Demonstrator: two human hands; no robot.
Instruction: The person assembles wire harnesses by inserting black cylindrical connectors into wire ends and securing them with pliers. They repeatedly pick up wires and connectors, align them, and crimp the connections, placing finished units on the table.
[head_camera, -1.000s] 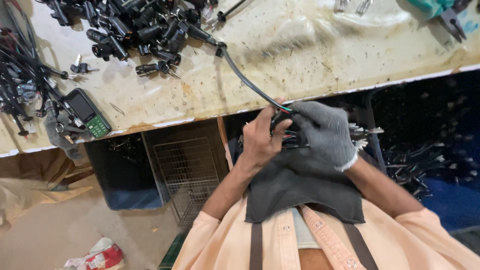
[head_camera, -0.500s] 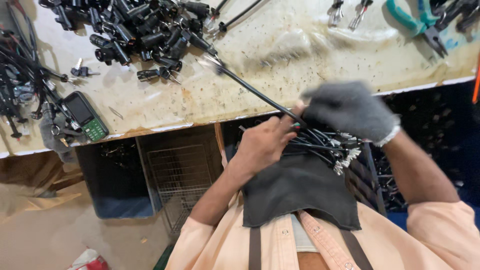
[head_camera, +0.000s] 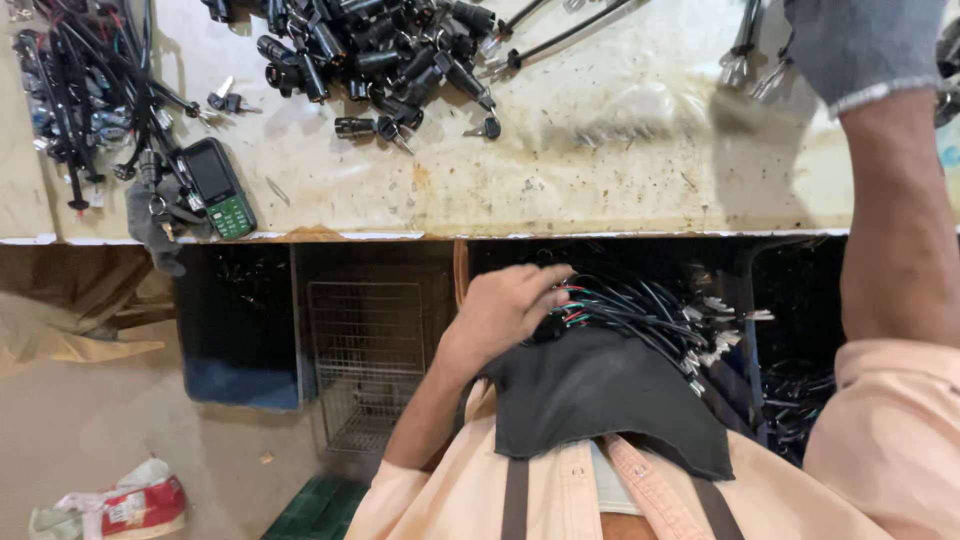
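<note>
My left hand (head_camera: 505, 310) is bare and curls over a bundle of black cables (head_camera: 650, 315) with coloured wires and white end plugs. The bundle lies on a dark cloth (head_camera: 600, 400) in my lap, below the bench edge. My right hand (head_camera: 860, 45), in a grey knit glove, is raised over the worn pale workbench (head_camera: 600, 180) at the top right. Its fingers are cut off by the frame edge. Thin black cables with metal ends (head_camera: 745, 60) lie just left of the glove.
A heap of black lock barrels with keys (head_camera: 380, 50) covers the bench's far middle. More black cables (head_camera: 80, 90) and a small green-keyed phone (head_camera: 217, 187) lie at the left. Under the bench stand a wire cage (head_camera: 365, 350) and a dark bin (head_camera: 235, 330). A crumpled bag (head_camera: 130, 505) lies on the floor.
My gloved right hand has left the bundle in my lap and risen up and to the right over the bench. The long cable it drew across the bench edge is gone from there. My left hand stays on the bundle.
</note>
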